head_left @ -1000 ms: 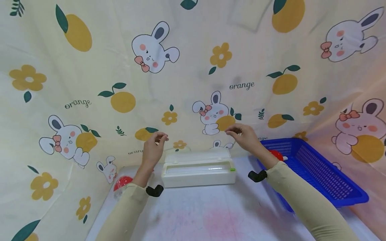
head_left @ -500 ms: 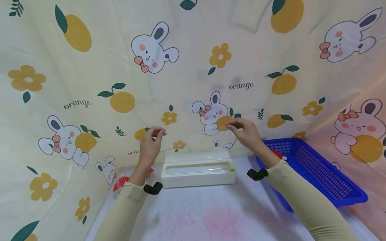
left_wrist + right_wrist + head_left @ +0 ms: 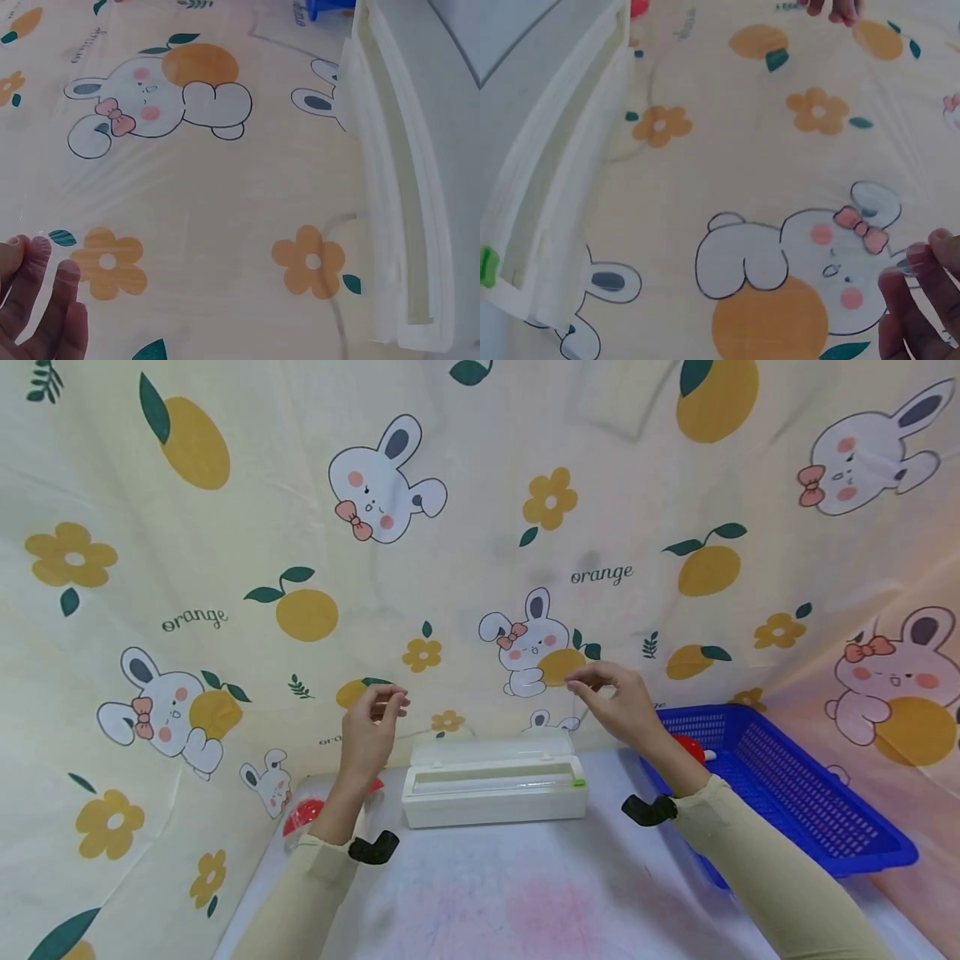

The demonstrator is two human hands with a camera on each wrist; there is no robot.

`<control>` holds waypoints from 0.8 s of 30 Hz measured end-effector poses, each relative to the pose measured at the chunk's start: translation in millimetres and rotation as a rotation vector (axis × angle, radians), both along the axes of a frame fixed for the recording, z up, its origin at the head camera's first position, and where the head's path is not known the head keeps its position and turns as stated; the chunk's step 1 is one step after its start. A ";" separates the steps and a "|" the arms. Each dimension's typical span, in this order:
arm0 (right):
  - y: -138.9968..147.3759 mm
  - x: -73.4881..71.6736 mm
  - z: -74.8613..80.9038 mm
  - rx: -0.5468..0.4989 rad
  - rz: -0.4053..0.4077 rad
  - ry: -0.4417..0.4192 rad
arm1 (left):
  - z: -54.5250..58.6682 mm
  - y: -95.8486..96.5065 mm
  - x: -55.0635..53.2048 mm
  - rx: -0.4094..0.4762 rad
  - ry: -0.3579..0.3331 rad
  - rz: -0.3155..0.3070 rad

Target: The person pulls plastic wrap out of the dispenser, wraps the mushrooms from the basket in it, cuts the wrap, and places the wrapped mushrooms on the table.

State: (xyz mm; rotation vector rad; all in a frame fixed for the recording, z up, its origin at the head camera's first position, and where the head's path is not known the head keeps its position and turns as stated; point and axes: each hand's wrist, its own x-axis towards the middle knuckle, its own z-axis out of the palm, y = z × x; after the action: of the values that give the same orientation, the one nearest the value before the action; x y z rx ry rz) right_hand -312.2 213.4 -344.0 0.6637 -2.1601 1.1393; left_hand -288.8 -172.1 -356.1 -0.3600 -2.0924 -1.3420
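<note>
Both hands are raised above and behind a white cling film dispenser box (image 3: 495,808), whose lid (image 3: 491,747) is lifted. My left hand (image 3: 367,739) pinches one corner of a sheet of clear cling film (image 3: 105,180) between thumb and fingers. The opposite corner is pinched by my right hand (image 3: 617,700). Faint wrinkles run from the fingertips in both wrist views; otherwise the film is nearly invisible. A green piece (image 3: 487,266) sits at the box's right end. In the left wrist view the long slot of the dispenser (image 3: 457,225) runs down the right side.
A blue plastic basket (image 3: 821,862) stands at the right, with a red object (image 3: 687,747) with a white handle inside. Behind the left forearm lies a red item in clear wrapping (image 3: 303,817). A patterned cloth (image 3: 465,568) hangs behind the white table (image 3: 480,877).
The left hand has shifted slightly left and the right hand slightly right, so they stand a little farther apart. The dispenser has not moved.
</note>
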 end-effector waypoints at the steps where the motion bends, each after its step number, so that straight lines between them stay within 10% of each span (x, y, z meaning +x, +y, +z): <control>1: 0.3 3.7 -0.9 0.002 0.010 0.020 | -1.3 -0.6 2.5 0.012 -0.003 -0.010; 24: -3.0 77.6 -36.0 -0.039 0.103 0.112 | -39.9 -15.7 57.1 0.115 -0.072 -0.143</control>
State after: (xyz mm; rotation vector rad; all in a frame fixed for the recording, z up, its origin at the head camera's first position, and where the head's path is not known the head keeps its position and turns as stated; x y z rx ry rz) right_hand -234.7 210.4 -379.9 0.8104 -2.0247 1.1661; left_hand -231.6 -187.8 -396.0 -0.4254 -2.0686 -1.5730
